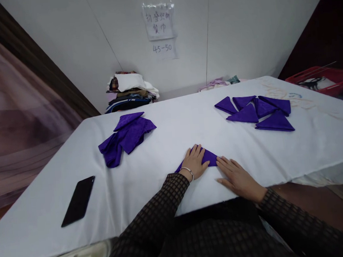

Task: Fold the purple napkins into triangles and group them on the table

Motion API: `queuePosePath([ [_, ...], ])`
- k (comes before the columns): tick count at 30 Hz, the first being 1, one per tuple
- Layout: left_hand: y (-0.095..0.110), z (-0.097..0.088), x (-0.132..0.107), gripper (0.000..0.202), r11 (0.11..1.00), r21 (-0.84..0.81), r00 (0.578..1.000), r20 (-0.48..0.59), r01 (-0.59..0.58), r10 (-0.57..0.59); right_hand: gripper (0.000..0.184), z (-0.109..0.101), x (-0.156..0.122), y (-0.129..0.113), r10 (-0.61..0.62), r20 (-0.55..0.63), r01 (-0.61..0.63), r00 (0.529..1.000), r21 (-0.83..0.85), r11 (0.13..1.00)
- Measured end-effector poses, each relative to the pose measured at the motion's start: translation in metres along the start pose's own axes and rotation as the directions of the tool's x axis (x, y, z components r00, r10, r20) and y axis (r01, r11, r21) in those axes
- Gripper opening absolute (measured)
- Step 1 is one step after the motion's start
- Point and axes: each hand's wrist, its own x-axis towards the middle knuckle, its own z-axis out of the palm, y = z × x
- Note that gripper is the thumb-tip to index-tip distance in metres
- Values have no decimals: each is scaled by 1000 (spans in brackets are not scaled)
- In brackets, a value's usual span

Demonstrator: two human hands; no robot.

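A purple napkin (210,157), folded into a triangle, lies flat at the near side of the white-covered table. Across its left part rests my left hand (195,162), palm down with the fingers spread, hiding much of the cloth. My right hand (238,177) lies flat beside it, fingertips touching the napkin's right corner, thumb apart. To the right sit several purple triangle-folded napkins (242,114), some overlapping. Loose, crumpled purple napkins (127,135) lie to the left.
A black phone (78,201) lies on the white tablecloth (112,211) at the left. Behind the table are a stack of folded clothes (130,91) and more cloth (215,84). A red basket (332,82) stands at the far right. Handwritten paper signs (160,27) hang on the wall.
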Motion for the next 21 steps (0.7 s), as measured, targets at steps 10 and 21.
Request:
queuePosePath([
  [10, 1, -2, 0, 63, 1000, -21, 1000, 2, 6, -6, 60, -2, -19, -1, 47, 21, -47, 999, 26, 999],
  [21, 0, 2, 3, 60, 1000, 21, 1000, 29, 1, -1, 72, -22, 47, -40, -57, -56, 64, 997, 135, 989],
])
